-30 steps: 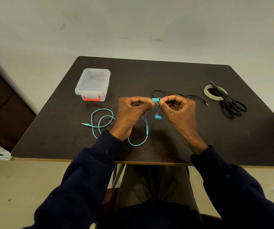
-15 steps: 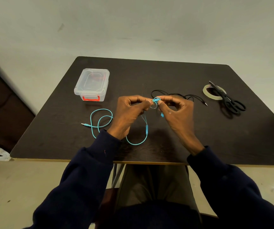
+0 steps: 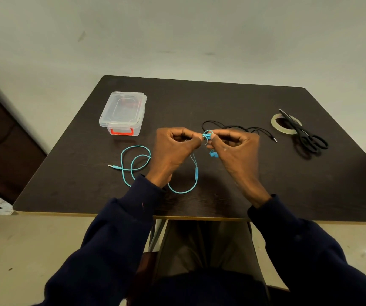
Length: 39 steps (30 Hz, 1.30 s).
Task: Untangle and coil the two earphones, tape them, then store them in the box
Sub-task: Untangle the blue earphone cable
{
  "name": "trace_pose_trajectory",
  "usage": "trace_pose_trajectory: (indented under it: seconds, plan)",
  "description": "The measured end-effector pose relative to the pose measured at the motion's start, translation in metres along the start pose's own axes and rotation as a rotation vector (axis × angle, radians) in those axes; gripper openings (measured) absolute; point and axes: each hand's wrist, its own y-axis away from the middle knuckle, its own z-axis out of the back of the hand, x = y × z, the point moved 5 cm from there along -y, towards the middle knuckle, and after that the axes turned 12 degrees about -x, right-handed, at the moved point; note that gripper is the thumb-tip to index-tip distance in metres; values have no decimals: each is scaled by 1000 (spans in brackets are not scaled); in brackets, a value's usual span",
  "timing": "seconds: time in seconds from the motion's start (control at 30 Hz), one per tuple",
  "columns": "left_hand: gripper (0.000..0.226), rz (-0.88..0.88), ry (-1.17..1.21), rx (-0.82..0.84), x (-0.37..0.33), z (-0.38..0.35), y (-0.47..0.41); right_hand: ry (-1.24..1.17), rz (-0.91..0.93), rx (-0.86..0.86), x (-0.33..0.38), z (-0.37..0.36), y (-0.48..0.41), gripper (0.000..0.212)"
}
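Both hands are raised over the middle of the dark table (image 3: 221, 100). My left hand (image 3: 173, 151) and my right hand (image 3: 236, 151) each pinch the knotted upper end of the blue earphone (image 3: 133, 164) between thumb and fingertips. One blue earbud hangs below my right thumb. The blue cable droops to the table and loops out to the left, ending in its plug. The black earphone (image 3: 239, 128) lies loose on the table just behind my hands. The clear box (image 3: 123, 112) with a red latch stands shut at the back left.
A roll of clear tape (image 3: 276, 123) lies at the back right with black scissors (image 3: 305, 138) resting across it. The table's front edge runs just below my wrists. A dark piece of furniture stands off to the left on the floor.
My fingertips have kept working the blue knot close together. The hanging earbud swung a little under my right hand. The rest of the cable and the other objects stayed put.
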Motion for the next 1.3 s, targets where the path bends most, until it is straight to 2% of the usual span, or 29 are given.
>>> trace_pose_trajectory:
  seconds: [0.1,0.27,0.4,0.53,0.63,0.83,1.03,1.2,1.3]
  plan:
    - [4,-41,-47,-27,1,0,-2,33,31,-20,0,-1,2,20]
    - [19,-135,-155,-59,2,-2,1,98,109,-31,4,-2,3,20]
    - [27,-179,-141,-61,-3,0,0,98,151,-49,9,0,1,18]
    - [17,-239,-107,2,-7,-4,1,120,177,-47,8,0,1,18]
    - [15,-256,-140,-26,-4,-3,2,123,162,-53,7,-1,1,18]
    - [12,-189,-45,-21,-2,-1,0,53,35,2,6,-1,-1,12]
    - [17,-19,144,-7,6,-4,2,-74,-261,19,-2,0,-9,11]
    - [20,117,267,-30,13,-6,6,-138,-410,61,-4,-1,-9,11]
    - [22,133,294,-38,14,-7,7,-198,-484,78,-3,-1,-8,10]
